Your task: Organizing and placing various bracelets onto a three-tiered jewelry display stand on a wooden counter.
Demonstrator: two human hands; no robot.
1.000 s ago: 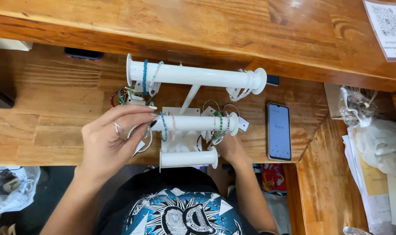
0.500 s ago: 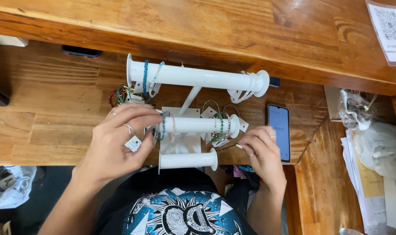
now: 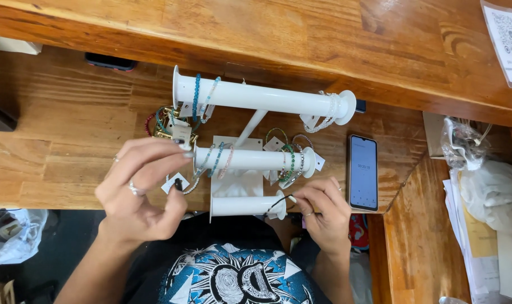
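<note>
Bracelets hang on a white three-bar display stand that sits near the front edge of the wooden bench. A thin black cord bracelet lies over the right end of the lowest, shortest bar, at the bench's front edge, pinched between thumb and fingertip of the right hand. The left hand pinches a beaded bracelet with a small white tag at the left end of the middle bar, its other fingers spread and a ring on one.

The bench is warm, grained wood with a higher shelf of the same wood along its back edge. A heap of bracelets lies behind the left hand, beside the top bar's left end. A phone with a lit screen lies flat just right of the stand, near the right hand – apart from it. Crumpled clear plastic bags sit past the bench's right edge. Both forearms reach up from the bottom of the view, over a printed shirt.
</note>
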